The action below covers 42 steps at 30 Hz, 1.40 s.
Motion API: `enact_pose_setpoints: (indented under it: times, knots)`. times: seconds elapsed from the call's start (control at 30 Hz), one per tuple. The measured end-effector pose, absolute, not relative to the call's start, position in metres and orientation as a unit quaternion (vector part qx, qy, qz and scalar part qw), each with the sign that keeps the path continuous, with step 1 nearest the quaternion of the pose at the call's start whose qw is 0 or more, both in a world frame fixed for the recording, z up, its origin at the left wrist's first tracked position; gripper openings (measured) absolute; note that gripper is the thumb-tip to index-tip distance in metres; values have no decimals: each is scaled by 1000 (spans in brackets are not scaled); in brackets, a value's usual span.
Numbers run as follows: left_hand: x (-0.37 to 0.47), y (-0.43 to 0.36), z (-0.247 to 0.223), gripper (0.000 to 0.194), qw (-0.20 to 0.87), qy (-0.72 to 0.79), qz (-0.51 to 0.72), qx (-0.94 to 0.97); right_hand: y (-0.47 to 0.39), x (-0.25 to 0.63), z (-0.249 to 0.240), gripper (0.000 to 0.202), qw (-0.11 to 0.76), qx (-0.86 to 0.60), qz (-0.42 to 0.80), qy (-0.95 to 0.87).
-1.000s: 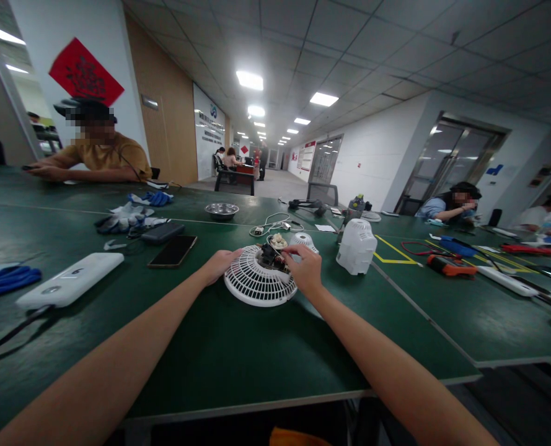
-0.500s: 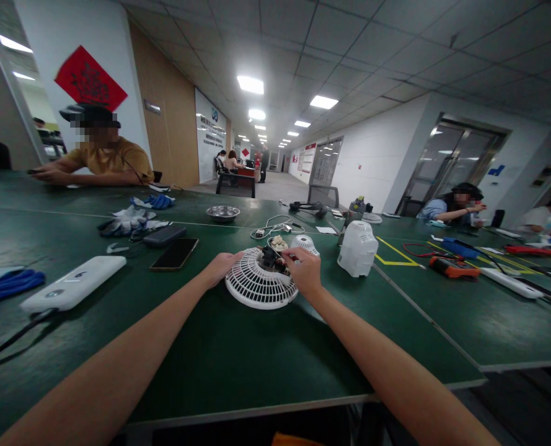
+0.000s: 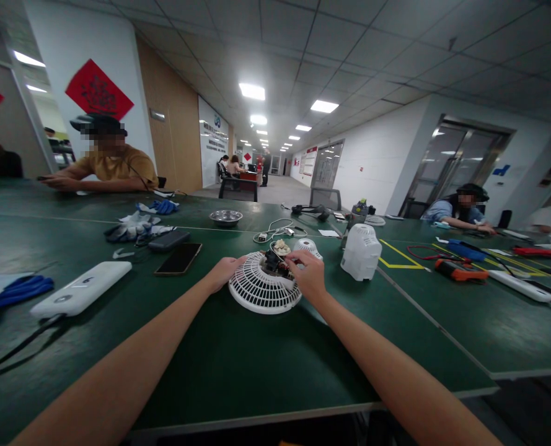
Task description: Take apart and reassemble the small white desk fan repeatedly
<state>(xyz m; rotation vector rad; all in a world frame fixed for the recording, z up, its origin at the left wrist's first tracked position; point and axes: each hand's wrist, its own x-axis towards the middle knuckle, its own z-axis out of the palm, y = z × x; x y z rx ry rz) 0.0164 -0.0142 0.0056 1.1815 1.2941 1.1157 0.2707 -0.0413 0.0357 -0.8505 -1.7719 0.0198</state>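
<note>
A round white fan grille point(image 3: 263, 296) lies on the green table point(image 3: 238, 365) in front of me, with a dark motor and wiring point(image 3: 274, 262) exposed at its far side. My left hand point(image 3: 223, 273) is closed on the grille's left rim. Over the right side of the motor, my right hand point(image 3: 309, 274) has thumb and fingers pinched together; what sits between the fingertips is too small to name. Behind that hand is a small white vented cover point(image 3: 308, 247). A white plastic housing point(image 3: 361, 253) stands upright to the right. A white cable point(image 3: 279, 230) is loosely coiled beyond the grille.
A phone point(image 3: 179, 259), a white power bank point(image 3: 82, 288) and gloves point(image 3: 136, 228) lie to the left. A metal bowl point(image 3: 225, 217) stands farther back. On the right are an orange multimeter point(image 3: 460, 271) and yellow tape lines point(image 3: 403, 266). People point(image 3: 112, 164) sit around the table.
The view has shifted slightly, so everything sits a little lower and to the right. Both hands keep their places on the fan. The person at right has lowered a raised hand.
</note>
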Motion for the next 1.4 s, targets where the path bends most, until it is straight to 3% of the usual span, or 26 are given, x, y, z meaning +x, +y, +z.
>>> enact_pose_setpoints:
  times: [0.53, 1.03, 1.4]
  knots:
    - [18, -20, 11, 50, 505, 534, 463, 496, -43, 274, 34, 12, 560, -341, 59, -753]
    - [17, -20, 11, 48, 517, 545, 458, 476, -36, 278, 25, 23, 504, -311, -30, -805]
    - [7, 0, -9, 64, 509, 515, 438, 532, -39, 279, 28, 14, 524, -328, -21, -786]
